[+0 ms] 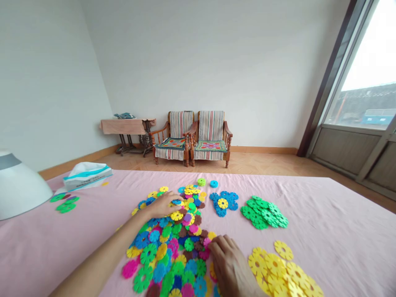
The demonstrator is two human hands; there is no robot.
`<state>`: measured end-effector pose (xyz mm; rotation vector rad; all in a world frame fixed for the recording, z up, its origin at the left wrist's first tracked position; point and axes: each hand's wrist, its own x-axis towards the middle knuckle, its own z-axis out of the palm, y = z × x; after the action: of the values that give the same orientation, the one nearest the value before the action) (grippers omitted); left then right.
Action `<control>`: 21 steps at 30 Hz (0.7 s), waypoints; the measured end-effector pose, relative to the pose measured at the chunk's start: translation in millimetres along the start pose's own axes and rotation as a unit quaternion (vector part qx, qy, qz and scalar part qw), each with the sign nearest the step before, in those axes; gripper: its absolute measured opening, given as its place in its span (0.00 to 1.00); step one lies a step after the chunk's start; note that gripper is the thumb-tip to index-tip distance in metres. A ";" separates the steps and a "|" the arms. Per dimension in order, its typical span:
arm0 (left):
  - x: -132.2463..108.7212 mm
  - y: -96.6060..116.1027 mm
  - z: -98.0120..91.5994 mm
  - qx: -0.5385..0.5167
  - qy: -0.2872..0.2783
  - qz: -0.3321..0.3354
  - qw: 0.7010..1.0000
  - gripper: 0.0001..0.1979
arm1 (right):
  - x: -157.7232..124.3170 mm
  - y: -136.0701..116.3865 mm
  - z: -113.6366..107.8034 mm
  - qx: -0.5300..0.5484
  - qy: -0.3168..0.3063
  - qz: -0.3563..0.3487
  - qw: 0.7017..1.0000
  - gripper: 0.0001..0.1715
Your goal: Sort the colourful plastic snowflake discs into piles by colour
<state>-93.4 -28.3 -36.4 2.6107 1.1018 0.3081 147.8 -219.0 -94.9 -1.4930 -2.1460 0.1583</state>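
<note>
Your left hand (164,205) lies over the far part of the mixed pile (167,247), fingers reaching across it and loosely bent; a blue disc (177,202) shows at the fingertips. Cannot tell whether you pinch it. Your right hand (227,262) is at the pile's right side, fingers bent and close together, tips beside a pink disc (207,242); grip hidden, cannot tell.

Mixed pile: on the pink-clothed table (343,235), running from near the middle of the far edge toward your side. Flat plastic discs with notched rims, many with a centre hole; blue, green, yellow, pink, brown and purple, overlapping at all angles.

Right of the pile, three sorted groups: blue discs (231,196) with one yellow disc (222,203) on top; a green heap (264,212), closer to the far right corner; a yellow heap (278,272) beyond your right hand. Nearest the far edge, a lime disc (201,182) and a light-blue disc (213,184). Tissue pack (88,176): by the far left corner.
</note>
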 end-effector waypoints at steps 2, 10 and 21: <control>-17.0 15.1 -7.0 -0.017 -0.019 0.028 0.999 0.19 | -0.7 -1.2 -2.8 0.007 0.004 -0.001 1.000 0.14; -8.2 27.6 -20.1 -0.048 0.008 -0.001 0.999 0.19 | -0.6 -0.8 -2.6 -0.016 0.041 -0.038 0.998 0.12; 105.1 -8.0 23.9 0.066 0.031 -0.113 0.991 0.27 | 1.1 19.5 23.3 -0.069 0.069 -0.085 0.992 0.13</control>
<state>-19.4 48.8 -52.7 2.5690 1.4723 0.2765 152.9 -206.0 -121.9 -1.3452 -2.1948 -0.1534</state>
